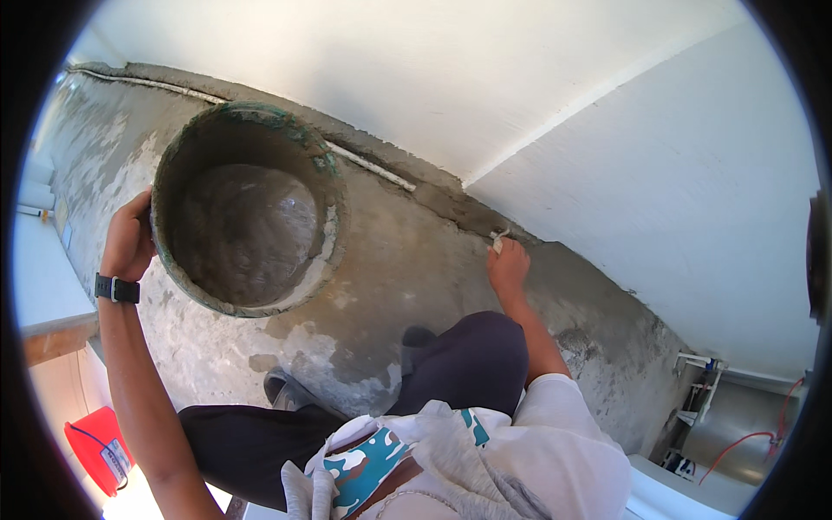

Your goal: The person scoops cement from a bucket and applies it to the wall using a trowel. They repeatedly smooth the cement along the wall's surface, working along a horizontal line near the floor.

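Your left hand (pixel 130 238) touches the bucket (pixel 195 160), grip unclear, as your right hand (pixel 510 264), pinching a pale object (pixel 497 243), sits well right by the wall (pixel 390 78).

I see the left forearm (pixel 143 381) stretched long and forward, and the left wrist (pixel 120 269) leads into the left hand (pixel 130 232), which turns inward; its fingertips are hidden from me. The right forearm (pixel 536 338) passes beside the bent right knee (pixel 498 347) and slants forward to the left. I find the right hand (pixel 509 263) curled nearly like a fist. These 2 hands are well apart.
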`<state>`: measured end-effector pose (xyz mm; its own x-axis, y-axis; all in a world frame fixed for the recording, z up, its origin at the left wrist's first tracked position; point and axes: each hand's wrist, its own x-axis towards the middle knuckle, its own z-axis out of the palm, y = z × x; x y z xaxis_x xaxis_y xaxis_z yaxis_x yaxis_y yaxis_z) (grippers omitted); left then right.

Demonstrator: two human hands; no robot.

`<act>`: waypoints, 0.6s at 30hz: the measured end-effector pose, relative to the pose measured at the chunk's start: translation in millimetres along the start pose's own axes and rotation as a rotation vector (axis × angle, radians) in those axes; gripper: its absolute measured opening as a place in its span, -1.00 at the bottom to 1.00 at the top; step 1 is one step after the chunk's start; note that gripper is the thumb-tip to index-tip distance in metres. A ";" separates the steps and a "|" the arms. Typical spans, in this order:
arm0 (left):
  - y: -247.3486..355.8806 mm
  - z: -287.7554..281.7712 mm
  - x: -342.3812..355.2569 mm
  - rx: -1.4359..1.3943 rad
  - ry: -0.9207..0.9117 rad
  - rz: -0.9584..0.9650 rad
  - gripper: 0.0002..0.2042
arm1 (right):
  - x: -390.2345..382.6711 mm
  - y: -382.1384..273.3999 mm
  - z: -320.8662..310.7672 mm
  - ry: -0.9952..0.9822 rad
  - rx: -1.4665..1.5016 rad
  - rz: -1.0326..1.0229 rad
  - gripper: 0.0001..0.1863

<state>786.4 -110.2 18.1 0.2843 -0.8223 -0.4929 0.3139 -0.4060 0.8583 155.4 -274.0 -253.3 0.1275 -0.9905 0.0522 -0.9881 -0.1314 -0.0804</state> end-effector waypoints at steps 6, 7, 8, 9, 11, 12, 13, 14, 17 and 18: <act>-6.1 6.7 2.2 -0.053 0.072 0.004 -0.61 | -1.0 5.4 1.9 0.145 0.086 0.039 -0.64; -0.2 2.6 2.6 0.010 0.050 -0.077 -0.61 | 1.6 -0.4 -8.9 0.146 0.160 0.062 -0.64; -0.9 2.3 2.7 0.026 0.073 -0.072 -0.62 | 4.6 -7.8 -24.9 0.102 0.212 0.037 -0.63; -2.7 2.9 1.4 0.032 0.063 -0.046 -0.62 | 12.5 -18.4 -45.5 0.031 0.243 0.069 -0.63; -0.7 2.8 -2.8 0.063 0.071 -0.056 -0.65 | 25.4 -49.4 -93.0 -0.023 0.370 -0.034 -0.65; -3.1 6.7 -2.6 0.074 0.090 -0.025 -0.66 | 30.7 -67.1 -119.0 -0.087 0.445 -0.168 -0.66; -2.2 9.5 -3.2 0.092 0.164 -0.046 -0.66 | 40.5 -88.4 -143.2 -0.160 0.505 -0.269 -0.66; -1.9 13.9 -1.9 0.095 0.179 -0.042 -0.66 | 49.5 -111.3 -165.9 -0.230 0.560 -0.368 -0.67; 1.9 26.1 -2.9 0.120 0.195 -0.027 -0.68 | 62.4 -200.4 -201.1 -0.263 0.423 -0.751 -0.67; 1.8 30.8 -3.6 0.127 0.196 -0.023 -0.68 | 64.6 -233.3 -203.1 -0.187 0.341 -0.925 -0.69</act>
<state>758.0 -120.3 25.8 0.4529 -0.7244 -0.5198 0.2088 -0.4806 0.8517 376.6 -298.9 -29.1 0.8737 -0.4793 0.0836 -0.4195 -0.8291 -0.3698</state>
